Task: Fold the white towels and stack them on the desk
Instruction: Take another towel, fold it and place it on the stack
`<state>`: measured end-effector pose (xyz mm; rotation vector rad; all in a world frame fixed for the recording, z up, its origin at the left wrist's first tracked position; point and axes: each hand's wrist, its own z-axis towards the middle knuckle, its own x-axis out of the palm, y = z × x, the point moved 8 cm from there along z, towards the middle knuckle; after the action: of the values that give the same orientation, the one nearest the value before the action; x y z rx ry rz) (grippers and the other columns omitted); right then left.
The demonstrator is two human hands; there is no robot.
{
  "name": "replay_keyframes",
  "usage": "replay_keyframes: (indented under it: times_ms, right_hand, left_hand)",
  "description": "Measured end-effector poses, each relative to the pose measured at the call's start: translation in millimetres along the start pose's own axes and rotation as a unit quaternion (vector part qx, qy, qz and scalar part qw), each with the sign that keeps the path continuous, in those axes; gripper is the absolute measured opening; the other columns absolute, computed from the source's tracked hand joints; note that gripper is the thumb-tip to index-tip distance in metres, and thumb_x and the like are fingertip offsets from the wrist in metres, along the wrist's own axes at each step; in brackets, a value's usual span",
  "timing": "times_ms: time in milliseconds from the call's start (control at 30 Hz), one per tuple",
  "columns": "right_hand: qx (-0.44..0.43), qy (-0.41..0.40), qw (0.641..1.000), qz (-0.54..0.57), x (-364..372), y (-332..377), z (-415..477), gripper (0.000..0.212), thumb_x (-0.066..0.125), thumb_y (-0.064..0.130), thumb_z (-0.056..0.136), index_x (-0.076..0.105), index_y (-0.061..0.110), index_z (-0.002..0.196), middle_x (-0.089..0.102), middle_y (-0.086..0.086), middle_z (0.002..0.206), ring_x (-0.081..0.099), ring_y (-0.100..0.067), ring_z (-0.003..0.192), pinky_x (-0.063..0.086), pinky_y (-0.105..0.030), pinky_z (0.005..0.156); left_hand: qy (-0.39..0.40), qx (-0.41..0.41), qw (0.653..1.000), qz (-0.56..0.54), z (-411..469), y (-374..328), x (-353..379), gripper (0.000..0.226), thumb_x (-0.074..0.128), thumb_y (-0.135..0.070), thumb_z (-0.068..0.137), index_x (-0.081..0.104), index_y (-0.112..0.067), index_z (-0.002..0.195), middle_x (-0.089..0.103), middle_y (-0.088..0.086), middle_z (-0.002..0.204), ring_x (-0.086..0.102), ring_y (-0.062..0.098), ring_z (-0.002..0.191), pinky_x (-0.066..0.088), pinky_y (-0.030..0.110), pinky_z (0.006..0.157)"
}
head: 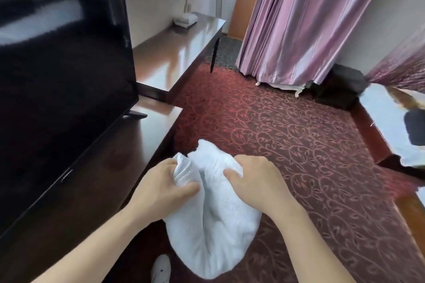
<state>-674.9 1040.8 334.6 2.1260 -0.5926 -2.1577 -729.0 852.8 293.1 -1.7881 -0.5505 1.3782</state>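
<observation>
Left hand [164, 182] and right hand [256, 179] each pinch the bunched top of a crumpled white terry towel [213, 227]. It hangs lengthwise below them over the red patterned carpet [287, 133], just off the dark wooden table [96, 181] edge, with the left hand nearer the table.

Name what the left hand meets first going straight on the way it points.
The left hand grips the white towel, so that comes first; beyond, probably only red carpet, depth unclear.
</observation>
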Motion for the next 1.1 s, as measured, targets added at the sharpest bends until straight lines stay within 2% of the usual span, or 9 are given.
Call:
replay_keyframes:
  times_ms: [133,333,433,533,667,733,833,967,1100]
  right_hand:
    - [0.062,-0.024,0.998,0.013,-16.2,-30.2,94.3,0.035,0.045,0.043,0.094,0.037,0.023,0.068,0.056,0.003,0.076,0.055,-0.026,0.076,0.044,-0.039,0.071]
    - [0.067,-0.053,0.996,0.039,-40.9,-58.9,239.7,0.037,0.045,0.040,0.094,0.031,0.023,0.064,0.047,0.005,0.067,0.050,-0.026,0.070,0.044,-0.041,0.070]
    - [0.046,-0.056,0.996,0.048,-44.1,-73.5,318.1,0.038,0.045,0.040,0.093,0.031,0.022,0.063,0.044,0.005,0.066,0.051,-0.030,0.072,0.043,-0.042,0.070]
    - [0.015,-0.053,0.997,0.061,-44.8,-97.5,412.5,0.038,0.046,0.040,0.093,0.032,0.022,0.063,0.046,0.004,0.066,0.051,-0.031,0.072,0.042,-0.041,0.068]
    - [-0.034,-0.044,0.995,0.081,-46.5,-115.3,532.4,0.036,0.046,0.040,0.093,0.035,0.022,0.064,0.046,0.007,0.065,0.048,-0.027,0.069,0.035,-0.037,0.066]
    - [-0.065,-0.034,0.994,0.080,-51.4,-115.1,588.3,0.035,0.046,0.039,0.093,0.036,0.022,0.064,0.047,0.007,0.065,0.048,-0.026,0.068,0.035,-0.036,0.066]
    - [-0.106,-0.028,0.991,0.074,-69.0,-106.7,661.8,0.035,0.046,0.039,0.093,0.038,0.019,0.066,0.049,0.004,0.066,0.050,-0.030,0.070,0.038,-0.038,0.067]
    - [-0.152,-0.017,0.985,0.078,-82.1,-89.1,759.0,0.036,0.048,0.039,0.092,0.040,0.016,0.066,0.054,0.000,0.068,0.052,-0.031,0.071,0.044,-0.040,0.069]
    - [-0.179,0.000,0.982,0.059,-68.3,-70.7,860.5,0.035,0.048,0.039,0.092,0.043,0.014,0.068,0.055,0.001,0.067,0.054,-0.030,0.071,0.044,-0.040,0.068]
  left_hand:
    - [0.010,-0.015,1.000,-0.018,115.9,-6.3,-12.7,0.027,0.077,-0.037,0.072,0.064,-0.014,0.077,0.068,0.001,0.077,0.066,0.012,0.067,0.056,0.042,0.065]
    - [-0.001,0.010,1.000,0.011,263.7,-47.5,-17.8,0.025,0.073,-0.032,0.075,0.064,-0.010,0.079,0.066,0.001,0.079,0.064,0.011,0.069,0.054,0.037,0.064]
    - [-0.011,0.001,0.999,0.031,336.5,-59.0,-13.4,0.024,0.072,-0.031,0.076,0.063,-0.008,0.076,0.063,-0.001,0.078,0.062,0.011,0.068,0.049,0.031,0.060]
    - [-0.045,-0.021,0.998,0.029,415.9,-66.0,-7.9,0.023,0.071,-0.032,0.076,0.064,-0.009,0.078,0.065,-0.001,0.078,0.063,0.013,0.071,0.051,0.036,0.064]
    - [-0.093,-0.081,0.992,0.023,504.7,-74.7,-4.9,0.026,0.070,-0.035,0.074,0.063,-0.010,0.078,0.066,0.002,0.076,0.065,0.017,0.069,0.052,0.039,0.060]
    - [-0.122,-0.109,0.986,0.019,543.5,-81.6,-7.8,0.026,0.070,-0.033,0.074,0.063,-0.009,0.079,0.067,0.004,0.077,0.065,0.020,0.069,0.053,0.039,0.056]
    - [-0.163,-0.124,0.979,-0.003,594.5,-95.0,-19.0,0.024,0.069,-0.030,0.074,0.062,-0.007,0.077,0.065,0.006,0.076,0.061,0.017,0.061,0.045,0.028,0.045]
    - [-0.232,-0.132,0.964,-0.013,668.3,-104.1,-42.0,0.028,0.070,-0.027,0.074,0.056,-0.003,0.072,0.061,0.007,0.074,0.050,0.008,0.051,0.038,0.024,0.047]
    - [-0.266,-0.156,0.951,-0.020,753.4,-89.5,-55.1,0.027,0.070,-0.031,0.071,0.055,-0.008,0.069,0.058,0.001,0.072,0.054,0.012,0.057,0.040,0.026,0.048]
